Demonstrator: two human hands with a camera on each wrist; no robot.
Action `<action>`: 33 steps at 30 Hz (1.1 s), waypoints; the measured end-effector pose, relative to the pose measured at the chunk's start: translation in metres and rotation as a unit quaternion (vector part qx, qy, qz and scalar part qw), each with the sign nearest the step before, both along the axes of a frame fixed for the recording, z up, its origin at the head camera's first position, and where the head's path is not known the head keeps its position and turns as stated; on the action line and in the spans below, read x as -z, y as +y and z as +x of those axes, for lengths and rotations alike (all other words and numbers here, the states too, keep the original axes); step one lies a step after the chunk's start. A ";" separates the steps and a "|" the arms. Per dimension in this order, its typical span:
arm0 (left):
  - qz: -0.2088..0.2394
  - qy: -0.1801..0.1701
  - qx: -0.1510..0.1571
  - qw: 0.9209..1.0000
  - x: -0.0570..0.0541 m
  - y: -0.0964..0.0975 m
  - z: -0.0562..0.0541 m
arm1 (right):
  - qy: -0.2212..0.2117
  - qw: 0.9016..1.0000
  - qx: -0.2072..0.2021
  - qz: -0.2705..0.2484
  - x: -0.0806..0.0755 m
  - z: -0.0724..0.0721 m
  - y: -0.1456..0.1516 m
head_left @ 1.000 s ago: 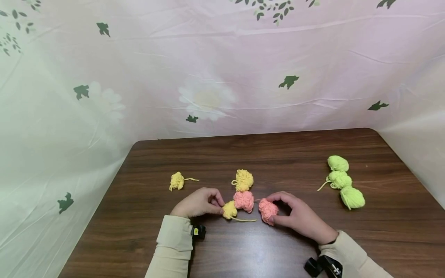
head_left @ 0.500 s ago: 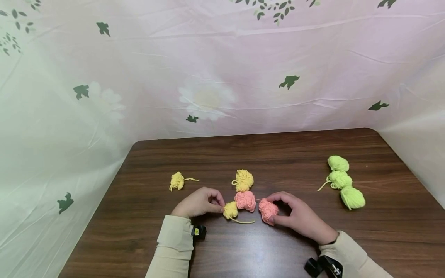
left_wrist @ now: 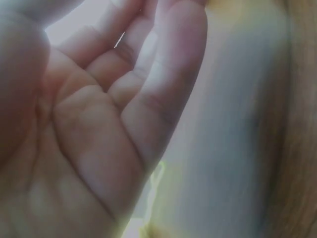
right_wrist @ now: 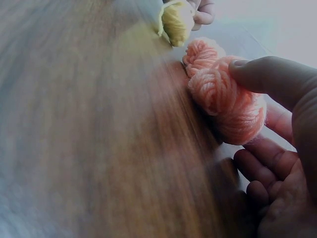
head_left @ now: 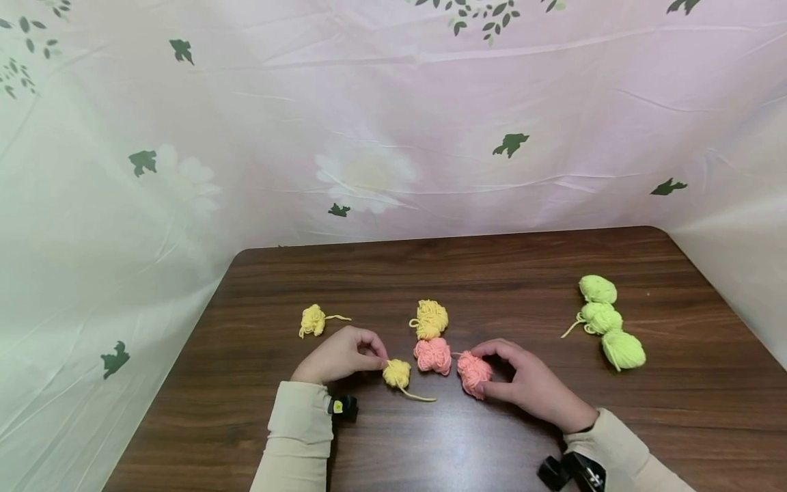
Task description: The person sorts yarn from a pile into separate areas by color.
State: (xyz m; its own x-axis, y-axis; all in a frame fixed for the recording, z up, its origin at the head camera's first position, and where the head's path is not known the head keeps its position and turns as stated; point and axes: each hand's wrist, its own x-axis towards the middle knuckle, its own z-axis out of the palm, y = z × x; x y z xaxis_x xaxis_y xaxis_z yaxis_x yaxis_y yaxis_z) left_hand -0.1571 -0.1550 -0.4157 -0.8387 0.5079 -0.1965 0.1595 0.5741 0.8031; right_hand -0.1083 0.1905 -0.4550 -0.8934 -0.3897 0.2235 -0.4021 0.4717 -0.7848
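My left hand (head_left: pixel 344 355) pinches a small yellow yarn ball (head_left: pixel 397 374) by its left side, its loose tail trailing to the right over the table. In the left wrist view the palm and fingers (left_wrist: pixel 168 79) fill much of the picture. With thumb and fingers my right hand (head_left: pixel 531 383) grips a coral yarn ball (head_left: pixel 474 374) on the table. The right wrist view shows the thumb pressing on that coral ball (right_wrist: pixel 240 116). Between the hands lies another coral yarn ball (head_left: pixel 433 356), with a larger yellow ball (head_left: pixel 432 319) touching it from behind.
A small yellow yarn ball (head_left: pixel 313 320) with a loose tail lies at the left. Three lime-green yarn balls (head_left: pixel 601 318) form a slanting row at the right. The brown wooden table (head_left: pixel 492 273) meets a patterned cloth (head_left: pixel 393 102) at its back edge.
My left hand has moved slightly left with the small yellow ball, leaving a gap between it and the middle coral ball. The right hand has stayed in place.
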 end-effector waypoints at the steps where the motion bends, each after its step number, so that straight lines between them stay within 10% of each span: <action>1: 0.001 -0.001 -0.001 1.000 -0.001 -0.001 0.000 | 0.000 1.000 0.000 0.000 0.000 0.000 0.000; 11: 0.024 0.016 -0.013 1.000 -0.004 -0.014 -0.002 | 0.001 1.000 0.002 0.000 0.001 0.000 0.000; 22: 0.081 0.021 -0.097 0.992 -0.008 -0.035 -0.001 | 0.007 1.000 -0.002 0.000 0.001 -0.001 0.000; 33: 0.157 0.043 -0.232 0.959 -0.011 -0.054 -0.002 | 0.009 1.000 0.005 0.006 0.003 -0.001 0.001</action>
State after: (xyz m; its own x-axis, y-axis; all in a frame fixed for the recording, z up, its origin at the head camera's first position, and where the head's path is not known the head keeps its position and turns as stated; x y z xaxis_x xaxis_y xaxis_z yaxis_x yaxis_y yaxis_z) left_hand -0.1589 -0.2089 -0.4047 -0.9950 0.0986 -0.0144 0.0193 0.3325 0.9429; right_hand -0.1090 0.1912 -0.4575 -0.8931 -0.3836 0.2350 -0.4115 0.4857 -0.7712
